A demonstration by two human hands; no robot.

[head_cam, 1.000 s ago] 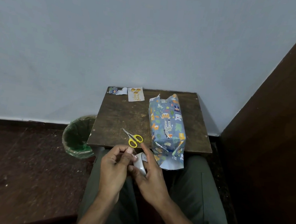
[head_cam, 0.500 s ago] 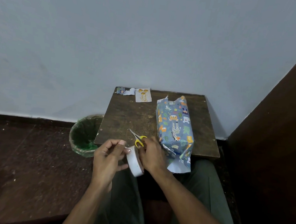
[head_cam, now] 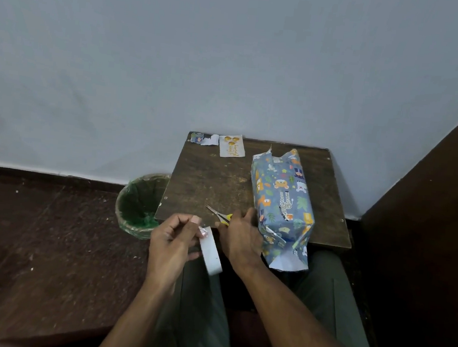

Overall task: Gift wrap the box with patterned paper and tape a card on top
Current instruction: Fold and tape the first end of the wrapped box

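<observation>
The box point(head_cam: 281, 198), wrapped in blue animal-print paper, lies on the right side of the small wooden table point(head_cam: 207, 176). Its near paper end hangs open over the table's front edge. My left hand point(head_cam: 171, 240) holds a white tape roll point(head_cam: 211, 252) in front of the table and pinches it between thumb and fingers. My right hand point(head_cam: 239, 235) lies over the yellow handles of the scissors point(head_cam: 219, 214) at the front edge, fingers curled around them. A white card point(head_cam: 232, 145) with gold shapes lies at the table's back.
A paper scrap point(head_cam: 203, 139) lies at the table's back left corner. A bin with a green liner point(head_cam: 140, 203) stands on the floor left of the table. A dark wooden panel point(head_cam: 429, 222) rises on the right. My legs are under the table's front edge.
My right hand left the tape roll and moved up to the scissors. My left hand kept the roll. The view shifted left.
</observation>
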